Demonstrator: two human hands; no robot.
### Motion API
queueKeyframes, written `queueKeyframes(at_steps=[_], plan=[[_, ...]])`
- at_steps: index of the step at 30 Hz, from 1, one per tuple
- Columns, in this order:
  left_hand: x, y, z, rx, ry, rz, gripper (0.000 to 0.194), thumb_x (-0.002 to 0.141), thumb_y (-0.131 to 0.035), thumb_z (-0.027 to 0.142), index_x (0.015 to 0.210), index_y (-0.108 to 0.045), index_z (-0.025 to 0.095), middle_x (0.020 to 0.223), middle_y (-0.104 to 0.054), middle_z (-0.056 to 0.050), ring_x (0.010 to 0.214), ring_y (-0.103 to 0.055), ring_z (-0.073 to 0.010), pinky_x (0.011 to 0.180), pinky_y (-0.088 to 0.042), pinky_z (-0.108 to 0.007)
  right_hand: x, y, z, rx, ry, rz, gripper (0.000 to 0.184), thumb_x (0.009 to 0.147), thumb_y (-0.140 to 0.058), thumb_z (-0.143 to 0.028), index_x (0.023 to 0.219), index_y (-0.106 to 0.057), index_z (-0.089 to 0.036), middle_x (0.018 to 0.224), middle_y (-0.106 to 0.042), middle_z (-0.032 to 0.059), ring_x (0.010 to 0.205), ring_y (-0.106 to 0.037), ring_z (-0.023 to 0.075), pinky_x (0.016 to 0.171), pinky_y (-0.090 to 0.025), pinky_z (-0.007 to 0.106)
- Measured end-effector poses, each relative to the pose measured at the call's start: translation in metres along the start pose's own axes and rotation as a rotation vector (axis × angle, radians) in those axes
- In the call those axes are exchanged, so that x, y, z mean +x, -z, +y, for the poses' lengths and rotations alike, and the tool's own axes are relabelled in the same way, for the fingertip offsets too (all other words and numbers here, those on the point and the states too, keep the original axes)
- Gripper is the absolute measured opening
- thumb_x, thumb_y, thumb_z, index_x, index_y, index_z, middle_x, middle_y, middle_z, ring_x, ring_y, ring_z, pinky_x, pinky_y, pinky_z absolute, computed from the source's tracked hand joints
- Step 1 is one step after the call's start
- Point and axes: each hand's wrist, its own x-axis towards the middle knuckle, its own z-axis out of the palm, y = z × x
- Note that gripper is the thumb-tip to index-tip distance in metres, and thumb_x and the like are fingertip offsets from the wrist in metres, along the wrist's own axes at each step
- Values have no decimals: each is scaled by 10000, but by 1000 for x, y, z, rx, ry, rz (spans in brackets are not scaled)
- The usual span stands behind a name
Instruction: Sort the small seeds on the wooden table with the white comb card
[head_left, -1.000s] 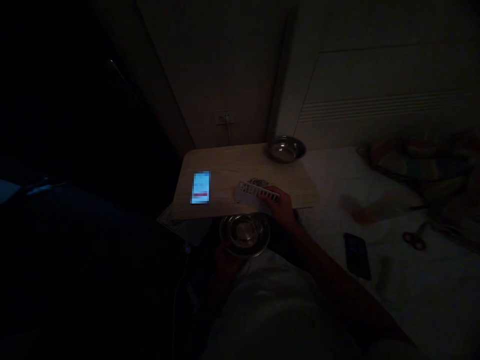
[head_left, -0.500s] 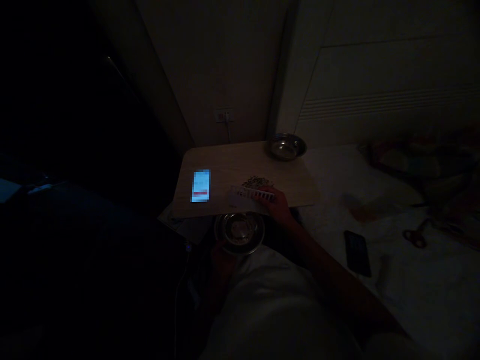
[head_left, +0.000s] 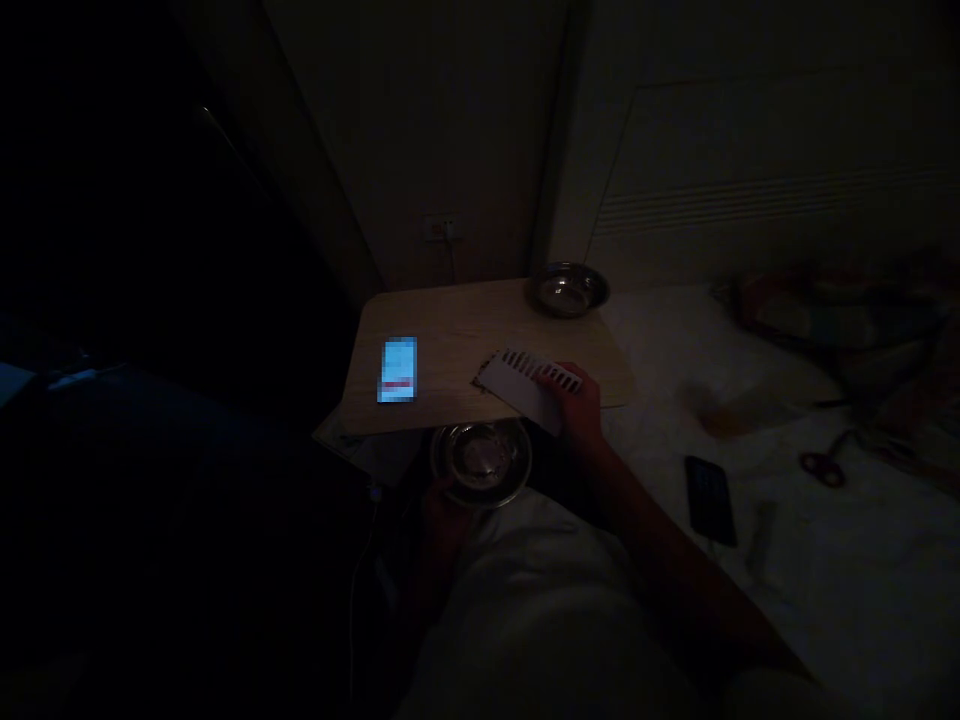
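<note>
My right hand [head_left: 579, 405] grips a pale flat card [head_left: 519, 384] with a row of dark slots along its upper edge, held over the near right of the wooden tabletop [head_left: 442, 310]. Small dark grains [head_left: 480, 376] peek out at the card's left edge; the card hides most of that spot. Below the table's front edge, my left hand [head_left: 444, 505] is closed on the rim of a shiny metal bowl [head_left: 510, 482], which sits over my lap. Some small bits seem to lie in the bowl, too dim to make out.
A lit phone [head_left: 397, 370] lies on the left of the table, a second metal bowl [head_left: 568, 290] at its back right corner. On the white bedding to the right are a dark phone [head_left: 709, 500] and scissors [head_left: 823, 468]. A wall socket [head_left: 442, 228] with a cable is behind.
My right hand has moved the card to the right and slightly up, over the spot where the grain pile showed. My left hand and the bowl have stayed nearly still.
</note>
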Motion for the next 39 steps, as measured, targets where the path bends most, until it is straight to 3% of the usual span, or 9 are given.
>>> queueKeyframes(at_steps=[4, 12, 22, 30, 33, 39], plan=[[-2, -4, 0, 2, 40, -38, 321, 676, -588, 179, 983, -666, 126, 968, -718, -119, 1009, -637, -298, 895, -491, -448, -1, 2, 9, -20, -35, -110, 333, 589, -754, -408, 813, -644, -187, 703, -638, -7, 607, -537, 138, 558, -408, 254], [-3, -13, -4, 10, 111, -11, 259, 656, -582, 153, 896, -679, 136, 845, -722, -88, 877, -667, -267, 814, -510, -400, 11, 11, 4, -47, 0, -28, 289, 607, -733, -390, 787, -642, -183, 686, -632, -3, 606, -534, 136, 549, -403, 251], [-5, -15, -8, 63, 28, 39, 120, 630, -580, 74, 678, -649, 159, 626, -673, -34, 688, -645, -204, 698, -508, -321, 28, 12, 2, -82, 114, 68, 304, 619, -731, -415, 797, -641, -186, 690, -623, -7, 606, -523, 127, 560, -411, 249], [-6, -22, -3, 41, 129, 21, 133, 676, -557, 127, 749, -668, 116, 719, -696, -85, 728, -659, -218, 726, -515, -337, 23, 6, -1, -120, 135, -26, 295, 639, -715, -424, 801, -639, -190, 737, -650, 10, 644, -554, 149, 597, -429, 268], [-5, -20, -3, 46, 127, 17, 147, 673, -562, 131, 774, -668, 130, 729, -697, -76, 746, -662, -224, 727, -519, -344, 23, 6, -2, -135, 147, 6, 303, 639, -715, -430, 809, -640, -191, 726, -641, 2, 635, -546, 144, 591, -426, 266], [-2, -15, -6, 39, 112, -7, 207, 651, -585, 123, 832, -676, 165, 756, -704, -63, 811, -661, -248, 766, -514, -374, 18, 7, -2, -101, 109, -55, 288, 628, -723, -404, 809, -644, -194, 726, -642, -5, 634, -547, 142, 589, -426, 259]])
